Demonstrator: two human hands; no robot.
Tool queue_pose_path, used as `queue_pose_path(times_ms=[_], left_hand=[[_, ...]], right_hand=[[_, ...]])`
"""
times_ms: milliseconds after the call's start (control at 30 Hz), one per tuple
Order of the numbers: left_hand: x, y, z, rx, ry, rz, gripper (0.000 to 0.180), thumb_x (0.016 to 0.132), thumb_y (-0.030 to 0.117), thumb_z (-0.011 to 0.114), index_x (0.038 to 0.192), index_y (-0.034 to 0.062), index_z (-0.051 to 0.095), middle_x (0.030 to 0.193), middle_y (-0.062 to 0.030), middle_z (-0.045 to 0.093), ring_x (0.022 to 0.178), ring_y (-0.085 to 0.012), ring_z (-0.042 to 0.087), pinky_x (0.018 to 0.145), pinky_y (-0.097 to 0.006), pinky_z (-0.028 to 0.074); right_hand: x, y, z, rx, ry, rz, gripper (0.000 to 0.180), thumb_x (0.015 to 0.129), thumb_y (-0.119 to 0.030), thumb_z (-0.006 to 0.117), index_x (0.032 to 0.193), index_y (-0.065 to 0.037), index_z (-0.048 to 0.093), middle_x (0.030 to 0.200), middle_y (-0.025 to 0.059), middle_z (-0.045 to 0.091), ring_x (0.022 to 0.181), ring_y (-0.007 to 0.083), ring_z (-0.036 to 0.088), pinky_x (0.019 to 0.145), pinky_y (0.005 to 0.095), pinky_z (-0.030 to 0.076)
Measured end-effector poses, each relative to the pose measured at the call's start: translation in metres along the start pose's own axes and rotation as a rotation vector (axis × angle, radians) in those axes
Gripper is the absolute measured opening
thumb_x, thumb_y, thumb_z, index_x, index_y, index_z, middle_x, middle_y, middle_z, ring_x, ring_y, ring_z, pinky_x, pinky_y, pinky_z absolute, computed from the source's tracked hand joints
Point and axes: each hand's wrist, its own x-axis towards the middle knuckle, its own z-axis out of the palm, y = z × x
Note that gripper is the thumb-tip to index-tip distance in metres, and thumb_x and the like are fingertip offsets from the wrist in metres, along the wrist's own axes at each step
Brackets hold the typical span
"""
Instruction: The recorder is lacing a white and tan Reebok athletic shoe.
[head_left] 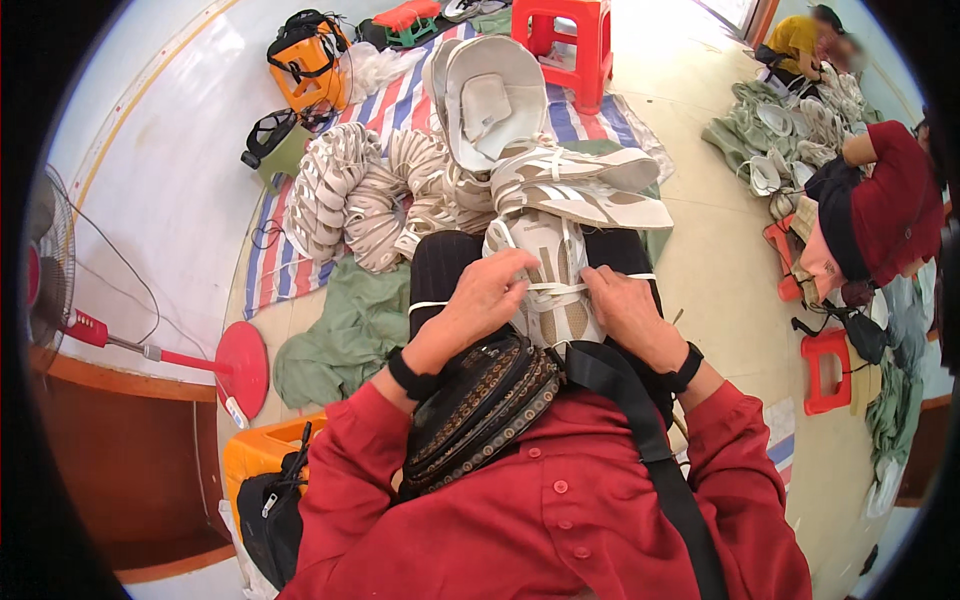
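Note:
A white and beige shoe upper (555, 255) lies across my lap, its toe toward me. A white shoelace (556, 290) runs across it between my two hands. My left hand (490, 295) is closed at the left side of the upper, thumb and forefinger pinched at the lace end. At the right side, my right hand (630, 315) has its fingers bent and pressed together on the lace. Just beyond my hands, more shoe uppers (590, 190) lie stacked on their sides. Behind them a pale upper (495, 105) stands with its inside facing me.
Long rows of nested uppers (330, 190) lie on a striped sheet (275, 255), beside green cloth (335, 325). A red stool (590, 50) stands ahead, a pink-based fan (243, 370) to the left. Two people (885, 210) sit at the right near piled uppers. A patterned waist bag (480, 410) rests on my lap.

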Motion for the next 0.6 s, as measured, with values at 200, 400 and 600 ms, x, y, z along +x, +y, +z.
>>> queue_pose_path(times_ms=[200, 400, 600], left_hand=[[0.012, -0.009, 0.012, 0.366, -0.237, -0.111, 0.017, 0.079, 0.006, 0.053, 0.093, 0.0030, 0.063, 0.088, -0.0162, 0.062, 0.081, -0.0367, 0.061, 0.074, -0.043, 0.051], [0.019, -0.021, -0.004, 0.052, -0.481, -0.221, 0.019, 0.080, 0.007, 0.053, 0.095, 0.0000, 0.064, 0.084, -0.0126, 0.063, 0.065, -0.0255, 0.065, 0.066, -0.035, 0.053], [0.025, -0.019, -0.008, -0.083, -0.669, -0.465, 0.020, 0.081, 0.008, 0.055, 0.097, 0.0008, 0.065, 0.089, -0.0128, 0.065, 0.068, -0.0250, 0.066, 0.068, -0.035, 0.053]], right_hand=[[0.029, 0.005, -0.011, -0.029, 0.179, -0.110, 0.022, 0.073, -0.002, 0.059, 0.094, -0.004, 0.054, 0.078, 0.0089, 0.054, 0.074, 0.0266, 0.061, 0.063, 0.0376, 0.050], [0.061, 0.001, -0.011, -0.007, 0.316, -0.242, 0.030, 0.073, 0.002, 0.059, 0.103, -0.002, 0.059, 0.090, 0.0101, 0.063, 0.081, 0.0269, 0.061, 0.073, 0.0374, 0.050], [0.054, 0.007, -0.011, -0.043, 0.329, -0.219, 0.028, 0.074, -0.005, 0.059, 0.102, -0.003, 0.058, 0.089, 0.0090, 0.061, 0.083, 0.0250, 0.060, 0.074, 0.0354, 0.049]])
